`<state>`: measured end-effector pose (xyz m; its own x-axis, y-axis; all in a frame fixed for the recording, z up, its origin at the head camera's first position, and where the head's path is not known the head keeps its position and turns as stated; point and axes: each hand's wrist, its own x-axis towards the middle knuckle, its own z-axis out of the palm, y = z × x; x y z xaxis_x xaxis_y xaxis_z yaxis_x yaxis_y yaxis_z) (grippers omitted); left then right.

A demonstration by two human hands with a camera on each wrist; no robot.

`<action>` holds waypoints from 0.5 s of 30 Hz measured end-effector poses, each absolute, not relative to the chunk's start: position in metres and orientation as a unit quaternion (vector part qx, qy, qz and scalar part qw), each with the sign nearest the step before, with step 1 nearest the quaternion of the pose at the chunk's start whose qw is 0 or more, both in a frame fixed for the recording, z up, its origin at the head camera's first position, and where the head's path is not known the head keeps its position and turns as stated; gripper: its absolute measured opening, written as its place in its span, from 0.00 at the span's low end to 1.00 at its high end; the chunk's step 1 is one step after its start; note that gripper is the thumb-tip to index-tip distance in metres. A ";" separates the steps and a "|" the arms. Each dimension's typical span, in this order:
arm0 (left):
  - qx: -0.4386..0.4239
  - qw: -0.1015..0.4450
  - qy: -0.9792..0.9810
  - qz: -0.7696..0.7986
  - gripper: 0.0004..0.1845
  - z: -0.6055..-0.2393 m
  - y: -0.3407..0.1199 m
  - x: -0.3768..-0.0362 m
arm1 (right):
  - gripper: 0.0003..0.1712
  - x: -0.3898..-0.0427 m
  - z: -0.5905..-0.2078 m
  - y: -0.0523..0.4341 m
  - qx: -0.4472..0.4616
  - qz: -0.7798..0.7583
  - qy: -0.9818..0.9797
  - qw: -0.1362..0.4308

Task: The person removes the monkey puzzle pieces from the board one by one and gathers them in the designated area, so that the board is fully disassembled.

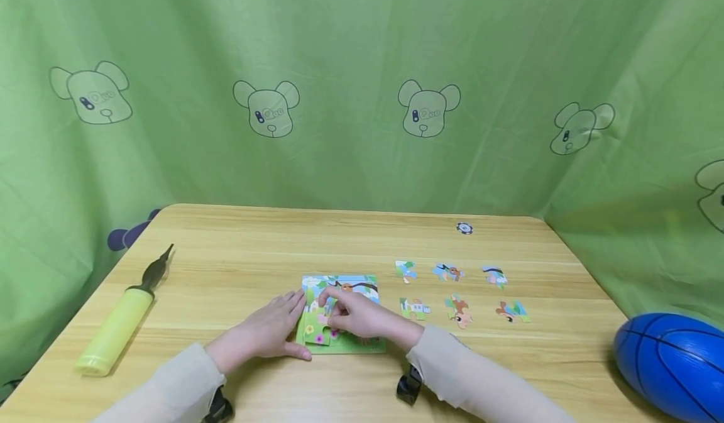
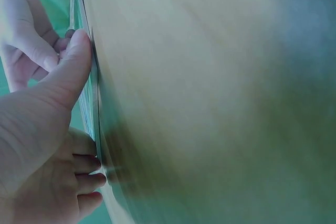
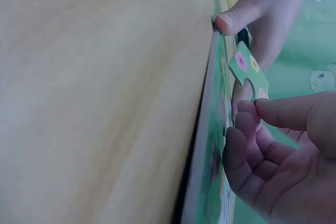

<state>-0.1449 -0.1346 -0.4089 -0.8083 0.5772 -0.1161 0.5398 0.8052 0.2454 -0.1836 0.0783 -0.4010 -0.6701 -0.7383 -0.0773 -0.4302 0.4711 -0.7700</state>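
Observation:
A colourful jigsaw board point(image 1: 362, 288) lies flat near the table's front middle. My left hand point(image 1: 291, 325) rests at its left edge with the fingers straight and the thumb along the front edge; in the left wrist view the left hand point(image 2: 73, 98) presses against the board's rim point(image 2: 92, 98). My right hand point(image 1: 330, 310) pinches a green puzzle piece with flowers point(image 1: 315, 333) over the board's lower left corner. In the right wrist view the piece point(image 3: 247, 69) stands tilted above the board point(image 3: 210, 145), held by the right hand point(image 3: 252, 109).
Several loose puzzle pieces point(image 1: 458, 291) lie in two rows right of the board. A yellow hand pump point(image 1: 121, 322) lies at the left. A blue ball point(image 1: 673, 363) sits at the front right corner. A small black gear-shaped part point(image 1: 464, 228) lies at the back. Green curtains surround the table.

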 end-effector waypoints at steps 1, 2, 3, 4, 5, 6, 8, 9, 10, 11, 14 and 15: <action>0.296 0.092 0.945 0.100 0.56 -0.409 -0.134 -0.145 | 0.12 -0.184 -0.400 0.080 -0.351 -0.381 0.830 0.207; 0.296 0.092 0.945 0.100 0.56 -0.409 -0.134 -0.145 | 0.12 -0.184 -0.398 0.083 -0.350 -0.386 0.827 0.210; 0.297 0.091 0.945 0.100 0.56 -0.409 -0.134 -0.145 | 0.12 -0.184 -0.397 0.085 -0.351 -0.391 0.824 0.211; 0.297 0.091 0.945 0.100 0.56 -0.409 -0.134 -0.145 | 0.11 -0.184 -0.396 0.088 -0.352 -0.397 0.821 0.213; 0.296 0.091 0.945 0.100 0.56 -0.409 -0.134 -0.145 | 0.11 -0.184 -0.395 0.091 -0.351 -0.401 0.819 0.214; 0.296 0.091 0.945 0.100 0.56 -0.409 -0.134 -0.144 | 0.10 -0.185 -0.394 0.095 -0.350 -0.406 0.816 0.215; 0.295 0.092 0.945 0.102 0.56 -0.409 -0.134 -0.144 | 0.10 -0.185 -0.391 0.103 -0.347 -0.415 0.811 0.221; 0.295 0.093 0.945 0.102 0.56 -0.409 -0.134 -0.144 | 0.10 -0.184 -0.390 0.107 -0.344 -0.418 0.811 0.222; 0.295 0.093 0.946 0.103 0.56 -0.408 -0.134 -0.144 | 0.10 -0.184 -0.389 0.112 -0.340 -0.419 0.811 0.225; 0.294 0.094 0.945 0.103 0.56 -0.408 -0.134 -0.143 | 0.11 -0.183 -0.388 0.117 -0.335 -0.418 0.814 0.225; 0.295 0.092 0.945 0.105 0.56 -0.408 -0.134 -0.143 | 0.12 -0.183 -0.385 0.132 -0.325 -0.410 0.823 0.223; 0.295 0.092 0.945 0.104 0.56 -0.409 -0.134 -0.143 | 0.12 -0.182 -0.385 0.138 -0.322 -0.407 0.825 0.221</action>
<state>-0.1434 -0.1335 -0.4086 -0.8087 0.5775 -0.1117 0.5393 0.8038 0.2512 -0.1822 0.1375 -0.3845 -0.6944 -0.7122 -0.1032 -0.3513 0.4607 -0.8150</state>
